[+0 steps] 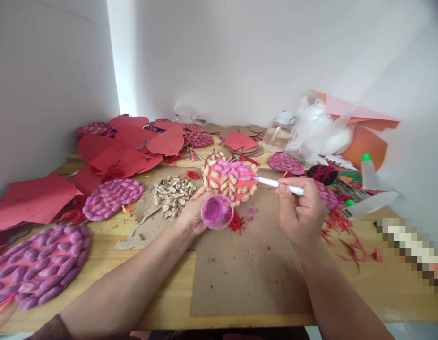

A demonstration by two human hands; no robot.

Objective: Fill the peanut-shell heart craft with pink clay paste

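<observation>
My left hand [194, 215] is closed around a small clear cup of purple paint [217, 212] and the lower left edge of a red heart-shaped plaque [220, 188] covered with peanut shells. Its upper middle shells are painted pink-purple, while the outer and lower ones are bare tan. A red tassel [236, 223] hangs beneath it. Between thumb and fingers, my right hand [302, 208] pinches a white-handled paintbrush [280, 184]. Its purple tip meets the plaque's right side, by a shell there. The cup partly hides my left fingers.
Brown cardboard [250, 278] covers the table's middle. Loose shells [173, 194] lie to the left, near purple shell-covered plaques [112, 199] and red paper pieces [130, 146]. At the back right stand a clear jar [277, 132], a plastic bag [320, 132] and green-capped glue bottles [368, 172].
</observation>
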